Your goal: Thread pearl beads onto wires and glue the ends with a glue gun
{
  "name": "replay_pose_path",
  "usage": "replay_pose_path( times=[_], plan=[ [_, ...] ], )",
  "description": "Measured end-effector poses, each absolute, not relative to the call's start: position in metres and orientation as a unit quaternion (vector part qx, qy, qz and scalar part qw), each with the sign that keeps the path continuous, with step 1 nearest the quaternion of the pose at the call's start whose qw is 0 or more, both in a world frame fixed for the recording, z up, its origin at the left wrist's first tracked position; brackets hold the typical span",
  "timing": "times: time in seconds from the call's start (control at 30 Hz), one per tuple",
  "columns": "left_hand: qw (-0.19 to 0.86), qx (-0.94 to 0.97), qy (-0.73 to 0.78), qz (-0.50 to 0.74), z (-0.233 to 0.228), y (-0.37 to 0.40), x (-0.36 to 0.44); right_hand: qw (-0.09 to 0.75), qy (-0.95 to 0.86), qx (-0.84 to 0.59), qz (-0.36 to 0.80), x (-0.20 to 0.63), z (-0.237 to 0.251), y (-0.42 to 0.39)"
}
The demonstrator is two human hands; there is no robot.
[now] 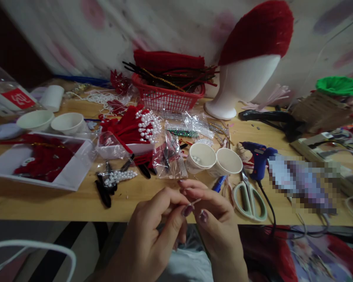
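Note:
My left hand (154, 229) and my right hand (216, 223) meet at the table's front edge, fingertips pinched together on a thin pale strand or wire (195, 202). Both hands hold it between thumb and forefinger. Just beyond them stand two white paper cups (213, 159), the left one with a few pearls inside. Pearl-tipped red pieces (137, 125) and a pearl strand on black clips (114, 178) lie to the left.
Pale-handled scissors (248, 197) and a blue glue gun (257, 156) lie right of my hands. A red basket (167, 96) of wires, a white foam head (241, 84) with a red hat, a white tray (73, 172) and two bowls (51, 120) fill the wooden table (61, 203).

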State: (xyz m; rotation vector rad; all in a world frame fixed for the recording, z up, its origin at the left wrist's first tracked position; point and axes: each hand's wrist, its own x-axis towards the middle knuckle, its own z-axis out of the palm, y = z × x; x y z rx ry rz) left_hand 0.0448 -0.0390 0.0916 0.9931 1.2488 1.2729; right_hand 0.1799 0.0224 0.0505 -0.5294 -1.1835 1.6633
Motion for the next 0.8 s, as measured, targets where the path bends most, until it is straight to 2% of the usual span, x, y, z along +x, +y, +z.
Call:
replay_pose_path(
  times=[0.13,0.23,0.3,0.37,0.43,0.63,0.8],
  plan=[
    [0.519,0.408,0.532,0.531,0.089,-0.038,0.043,0.492,-0.489,-0.231,0.682,0.177,0.048,0.02],
    [0.525,0.334,0.552,0.556,0.085,-0.037,0.038,0.542,-0.484,-0.267,0.633,0.177,0.052,0.021],
    [0.486,0.274,0.574,0.599,0.081,-0.036,0.033,0.571,-0.485,-0.29,0.596,0.178,0.057,0.02],
    [0.427,0.233,0.585,0.649,0.077,-0.033,0.028,0.563,-0.492,-0.299,0.593,0.178,0.065,0.017],
    [0.421,0.203,0.554,0.689,0.073,-0.031,0.024,0.513,-0.496,-0.323,0.622,0.175,0.072,0.012],
    [0.608,0.093,0.433,0.659,0.076,-0.031,0.025,0.294,-0.371,-0.347,0.81,0.152,0.084,0.005],
    [0.697,0.13,0.296,0.64,0.08,-0.028,0.026,0.243,-0.333,-0.298,0.861,0.145,0.077,0.012]
  ],
)
